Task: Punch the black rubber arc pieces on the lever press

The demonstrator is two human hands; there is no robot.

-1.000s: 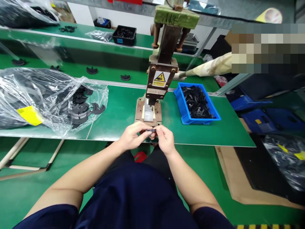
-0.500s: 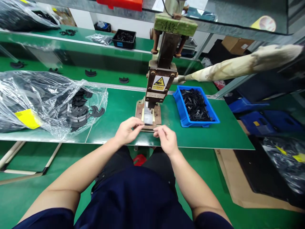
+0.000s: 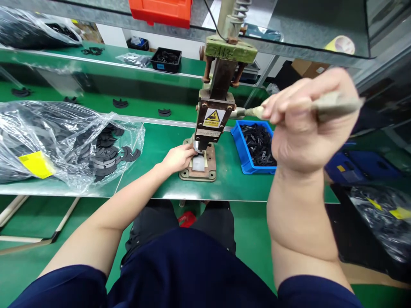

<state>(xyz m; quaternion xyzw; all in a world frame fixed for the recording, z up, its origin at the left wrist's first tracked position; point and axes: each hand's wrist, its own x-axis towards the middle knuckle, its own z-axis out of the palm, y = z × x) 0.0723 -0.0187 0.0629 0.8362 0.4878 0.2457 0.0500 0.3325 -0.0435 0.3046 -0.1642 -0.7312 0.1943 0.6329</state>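
Note:
My right hand (image 3: 308,115) is wrapped round the cloth-covered lever (image 3: 257,112) of a hand press (image 3: 214,107), out to the right of its head. On the press's base my left hand (image 3: 180,158) reaches in from the left, fingertips closed on a small black part (image 3: 198,155) under the ram; the fingers hide much of it. A whitish block (image 3: 198,163) sits on the base plate (image 3: 201,175) just in front of those fingertips.
A blue bin (image 3: 245,154) of small black parts stands right of the press, partly behind my right arm. At left lies a clear bag (image 3: 73,141) of curved black pieces. More curved pieces (image 3: 165,112) lie behind the press. A red bin (image 3: 160,12) hangs above.
My right hand has left the front of the press base and risen to grip the lever. My left hand has moved slightly forward, in beneath the ram.

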